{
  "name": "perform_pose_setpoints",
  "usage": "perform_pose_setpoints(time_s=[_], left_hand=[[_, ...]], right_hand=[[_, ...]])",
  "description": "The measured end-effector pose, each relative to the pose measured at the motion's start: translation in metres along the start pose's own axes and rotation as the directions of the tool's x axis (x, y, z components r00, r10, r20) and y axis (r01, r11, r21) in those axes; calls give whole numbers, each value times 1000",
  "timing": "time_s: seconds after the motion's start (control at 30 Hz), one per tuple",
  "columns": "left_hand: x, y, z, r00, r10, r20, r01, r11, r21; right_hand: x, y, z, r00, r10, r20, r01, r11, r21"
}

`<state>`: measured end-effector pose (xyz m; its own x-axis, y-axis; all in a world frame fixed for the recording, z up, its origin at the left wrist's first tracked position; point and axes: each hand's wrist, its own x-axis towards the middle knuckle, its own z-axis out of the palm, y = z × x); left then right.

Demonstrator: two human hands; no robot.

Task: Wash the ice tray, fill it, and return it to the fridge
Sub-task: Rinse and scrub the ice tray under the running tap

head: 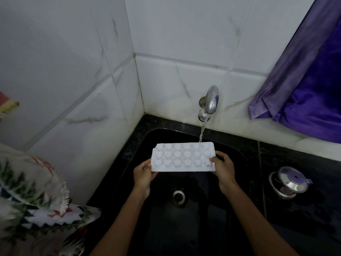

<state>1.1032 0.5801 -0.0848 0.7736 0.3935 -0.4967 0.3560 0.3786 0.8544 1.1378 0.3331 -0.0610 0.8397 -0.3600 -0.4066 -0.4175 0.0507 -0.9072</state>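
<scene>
While the tap (209,102) runs, the left hand (144,174) clasps the near left corner of the white ice tray (182,157), thumb on the rim and fingers underneath, and the right hand (224,168) closes on the near right corner in the same way, its thumb lying over the last moulds. The tray is held about level, cavity side up, above the far half of the black sink (239,157), touching nothing but the hands. Its heart, flower and star moulds face the camera, and the stream of water (202,132) strikes the far edge towards the right corner.

The drain (178,196) sits below, nearer the person. On the black counter at the sink's right edge stands a steel pot with a lid (289,182); a purple cloth (304,80) hangs over the tiled wall at upper right, and a patterned towel (36,196) lies at the left.

The likely trouble is splash: water landing on the rim may spray off instead of filling the moulds. A soft tray held only at its ends could also sag or tilt and spill once heavy, and wet fingers may slip.

No brand, label or writing can be read anywhere.
</scene>
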Motion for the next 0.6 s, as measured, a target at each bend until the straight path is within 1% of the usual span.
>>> perform_pose_setpoints(time_s=[0.3, 0.37, 0.5, 0.6], left_hand=[[7, 15, -9, 996, 65, -57, -68, 996, -61], [7, 17, -8, 996, 60, -60, -65, 994, -87], [7, 18, -8, 999, 15, -47, -21, 989, -144], [6, 14, -6, 1000, 2, -15, -4, 985, -172]], right_hand=[[9, -6, 24, 998, -1, 60, 5, 998, -58], [8, -7, 26, 998, -8, 69, 15, 994, -107], [2, -5, 24, 994, -70, 84, 85, 978, -188], [-7, -3, 15, 975, -179, 135, 210, 937, -278]])
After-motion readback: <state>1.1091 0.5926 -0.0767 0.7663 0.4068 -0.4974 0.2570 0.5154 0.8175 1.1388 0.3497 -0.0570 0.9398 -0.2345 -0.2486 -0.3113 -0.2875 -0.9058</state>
